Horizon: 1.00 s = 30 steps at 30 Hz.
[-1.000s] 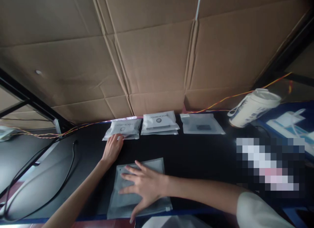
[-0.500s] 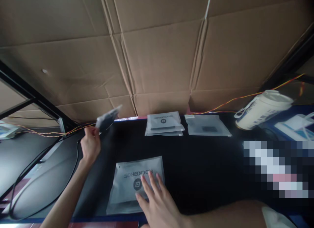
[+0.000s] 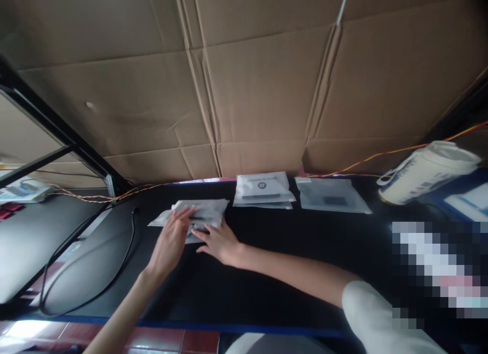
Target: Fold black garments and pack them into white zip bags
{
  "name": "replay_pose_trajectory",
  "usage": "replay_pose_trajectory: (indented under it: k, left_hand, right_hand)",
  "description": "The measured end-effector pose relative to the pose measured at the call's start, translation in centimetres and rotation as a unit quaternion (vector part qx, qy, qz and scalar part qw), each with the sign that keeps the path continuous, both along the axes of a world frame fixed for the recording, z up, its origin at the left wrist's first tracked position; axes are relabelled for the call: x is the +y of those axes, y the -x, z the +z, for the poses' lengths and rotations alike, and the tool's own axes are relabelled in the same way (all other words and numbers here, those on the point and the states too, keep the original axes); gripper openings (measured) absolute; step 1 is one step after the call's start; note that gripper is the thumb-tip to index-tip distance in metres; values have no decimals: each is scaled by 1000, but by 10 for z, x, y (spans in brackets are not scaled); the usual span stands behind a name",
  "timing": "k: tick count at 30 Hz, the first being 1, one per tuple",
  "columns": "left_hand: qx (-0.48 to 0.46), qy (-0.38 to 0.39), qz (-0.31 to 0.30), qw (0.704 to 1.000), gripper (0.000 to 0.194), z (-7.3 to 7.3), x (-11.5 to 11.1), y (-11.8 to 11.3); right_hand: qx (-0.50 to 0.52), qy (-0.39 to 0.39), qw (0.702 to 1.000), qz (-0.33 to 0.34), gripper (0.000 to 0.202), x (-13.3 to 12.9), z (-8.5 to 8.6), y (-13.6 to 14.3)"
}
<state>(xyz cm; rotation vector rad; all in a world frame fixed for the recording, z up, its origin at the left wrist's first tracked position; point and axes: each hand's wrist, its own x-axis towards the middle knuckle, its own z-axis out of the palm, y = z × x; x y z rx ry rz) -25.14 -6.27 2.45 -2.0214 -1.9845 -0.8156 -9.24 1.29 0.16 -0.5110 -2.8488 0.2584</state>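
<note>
At the left rear of the black tabletop, several frosted plastic zip bags (image 3: 206, 206) lie overlapped under both my hands. My left hand (image 3: 173, 237) grips them from the left, its fingers closed over the upper face and its thumb hidden. At their near right side is my right hand (image 3: 221, 242), fingers apart and touching the plastic. Dark contents show faintly through the bags. Just to the right lies a small pile of printed zip bags (image 3: 263, 188), and beyond it a single zip bag (image 3: 333, 194) with a dark flat piece inside.
A cardboard wall (image 3: 259, 89) rises behind the black table (image 3: 267, 293). A white cylindrical cup with a strap (image 3: 427, 173) leans at the right rear. A black cable (image 3: 129, 247) loops on the left, near the metal frame (image 3: 91, 163). Red-yellow wires (image 3: 366, 158) run along the back.
The large bag from the front has moved back and left, and the bag my left hand held raised is now down with it. My right hand has moved away from the front edge.
</note>
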Motion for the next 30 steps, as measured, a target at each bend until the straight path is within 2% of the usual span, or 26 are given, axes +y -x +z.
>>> replay_pose_trajectory:
  k: [1,3,7,9,12,16,19,23,27,30]
  left_hand:
    - [12,31,-40,999,21,-7,-3,-3]
    - [27,66,-73,995,23,-17,-7,-5]
    - [35,65,-51,996,22,-22,-11,-6]
    - [56,60,-57,995,24,-22,-12,-5]
    - [100,68,-83,989,38,-21,-12,0]
    - [182,62,-62,979,50,-17,-9,15]
    - [226,79,-69,968,57,-15,1,25]
    - [215,94,-67,970,60,-21,20,30]
    - [184,81,-3,980,59,-30,42,31]
    - [169,77,7,983,58,-34,60,32]
  right_hand:
    - [6,-4,1000,-3,51,5,-2,3]
    - [16,-7,1000,-17,48,8,-3,2]
    - [12,-32,999,-41,51,-12,4,-17]
    - [-8,-40,998,-38,50,-27,13,-35]
    - [-34,-18,999,-6,44,-41,30,-70]
    - [-16,4,1000,2,35,-34,39,-120]
    - [-23,22,999,19,27,-24,31,-153]
    - [-17,52,998,31,23,-24,23,-183]
    - [4,70,997,-18,25,-30,33,-200]
    - [21,74,994,-82,29,-30,43,-211]
